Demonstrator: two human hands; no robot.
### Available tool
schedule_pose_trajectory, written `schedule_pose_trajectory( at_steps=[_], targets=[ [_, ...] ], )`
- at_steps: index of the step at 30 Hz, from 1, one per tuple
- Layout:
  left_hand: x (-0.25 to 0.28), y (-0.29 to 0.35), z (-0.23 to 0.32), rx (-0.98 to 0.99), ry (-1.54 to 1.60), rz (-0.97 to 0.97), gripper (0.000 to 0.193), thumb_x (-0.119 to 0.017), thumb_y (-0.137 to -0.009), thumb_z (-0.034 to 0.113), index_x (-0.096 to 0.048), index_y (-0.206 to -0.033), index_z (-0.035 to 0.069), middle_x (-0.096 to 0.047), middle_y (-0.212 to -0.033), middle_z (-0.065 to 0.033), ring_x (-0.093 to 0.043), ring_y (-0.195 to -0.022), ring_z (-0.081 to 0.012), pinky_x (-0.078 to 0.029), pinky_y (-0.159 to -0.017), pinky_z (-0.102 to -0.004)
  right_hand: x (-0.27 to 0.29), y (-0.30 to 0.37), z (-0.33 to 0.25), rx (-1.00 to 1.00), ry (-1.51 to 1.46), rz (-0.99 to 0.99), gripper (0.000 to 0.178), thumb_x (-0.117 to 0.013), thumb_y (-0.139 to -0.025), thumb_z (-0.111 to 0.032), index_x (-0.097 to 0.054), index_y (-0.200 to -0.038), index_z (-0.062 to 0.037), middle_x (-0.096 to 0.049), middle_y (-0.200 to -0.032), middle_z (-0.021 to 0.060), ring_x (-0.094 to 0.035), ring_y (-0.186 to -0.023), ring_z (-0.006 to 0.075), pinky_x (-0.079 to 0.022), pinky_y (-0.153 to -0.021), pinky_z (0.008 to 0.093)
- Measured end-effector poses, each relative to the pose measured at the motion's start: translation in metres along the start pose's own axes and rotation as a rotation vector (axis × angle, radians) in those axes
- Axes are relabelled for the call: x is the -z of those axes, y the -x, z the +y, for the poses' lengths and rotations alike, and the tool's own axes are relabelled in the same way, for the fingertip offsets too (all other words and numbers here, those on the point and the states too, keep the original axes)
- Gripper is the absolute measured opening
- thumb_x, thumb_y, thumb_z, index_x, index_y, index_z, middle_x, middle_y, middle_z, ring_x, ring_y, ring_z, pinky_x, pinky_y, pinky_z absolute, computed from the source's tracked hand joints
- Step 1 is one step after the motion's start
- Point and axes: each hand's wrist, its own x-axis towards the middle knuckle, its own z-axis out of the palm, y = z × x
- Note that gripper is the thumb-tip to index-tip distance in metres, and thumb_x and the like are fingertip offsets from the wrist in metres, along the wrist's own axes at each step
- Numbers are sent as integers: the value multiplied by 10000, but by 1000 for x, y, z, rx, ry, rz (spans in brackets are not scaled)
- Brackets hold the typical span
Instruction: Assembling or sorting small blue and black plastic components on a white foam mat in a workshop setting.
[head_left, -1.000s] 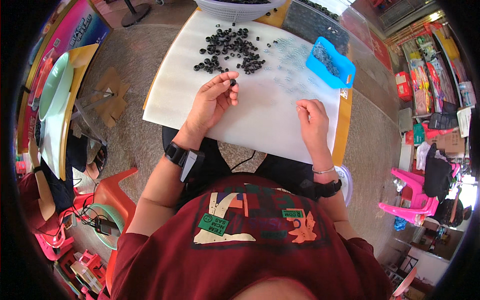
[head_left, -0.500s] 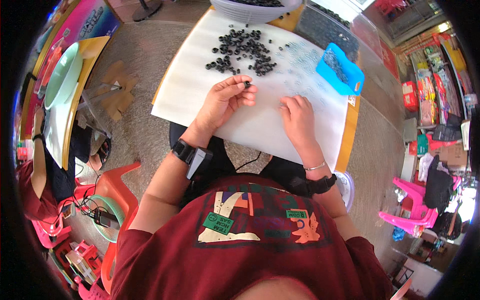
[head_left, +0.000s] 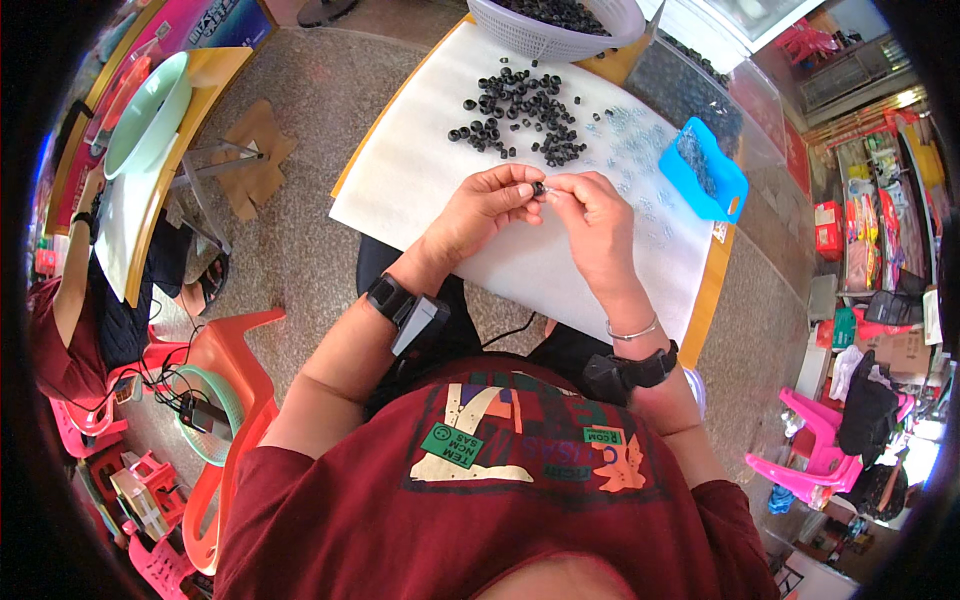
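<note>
My left hand (head_left: 480, 212) pinches a small black ring-shaped part (head_left: 538, 188) between thumb and fingertips. Against it my right hand (head_left: 598, 222) holds a tiny clear piece (head_left: 552, 190), its fingers pressed together. Both hands meet over the white tabletop (head_left: 400, 200). Just beyond them lies a loose pile of black parts (head_left: 525, 105) of the same kind. To the right of the pile, small clear bluish pieces (head_left: 630, 150) are scattered. A blue tray (head_left: 725, 195) with more clear pieces stands at the table's right side.
A pale basket (head_left: 560, 45) of black parts sits at the table's far edge, beside a clear bin (head_left: 690, 90). At left, another person's arm (head_left: 72, 270) rests near a table with a green basin (head_left: 150, 115). An orange chair (head_left: 235, 370) and a pink stool (head_left: 815, 440) flank me.
My right hand has come in to the left and met my left hand at the black part, now with a tiny clear piece in its fingers. The whole view has shifted slightly.
</note>
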Motion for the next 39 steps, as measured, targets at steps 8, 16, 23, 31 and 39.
schedule_pose_trajectory(
  at_steps=[8,16,23,31,39],
  targets=[
    [-5,0,-2,6,-128,10,171,-597,-931,88,-617,-1067,-13,-658,-926,-54,-633,-796,-128,-522,-791,-268,-3,6,5,61,114,-13,129,-623,-821,-31,-663,-943,-22,-611,-834,114,-599,-789,287,-494,-696,377],
    [-2,-1,-2,33,-159,-29,203,-561,-950,80,-593,-1117,-31,-643,-1014,-73,-620,-866,-144,-521,-809,-285,-3,6,-4,-281,-311,-96,36,-609,-866,-13,-631,-879,11,-663,-776,55,-625,-696,96,-500,-648,249],
    [-4,0,-1,26,-160,-29,200,-559,-952,82,-595,-1117,-25,-640,-991,-59,-617,-852,-130,-518,-808,-272,-3,5,7,-287,-284,-100,43,-617,-864,-35,-613,-871,7,-649,-752,29,-609,-700,79,-491,-646,236],
    [-6,1,0,30,-162,-39,181,-576,-944,88,-617,-1088,-13,-641,-946,-27,-618,-817,-103,-513,-797,-243,-2,4,17,-402,-424,-132,86,-651,-847,-72,-594,-845,-8,-624,-755,22,-564,-699,69,-468,-639,231],
    [-6,0,0,26,-166,27,206,-549,-953,74,-588,-1131,-22,-621,-966,-51,-607,-816,-122,-510,-797,-253,0,-10,24,-326,-291,-177,87,-646,-837,-80,-588,-841,-15,-610,-778,29,-552,-725,84,-460,-678,244]
  ],
)
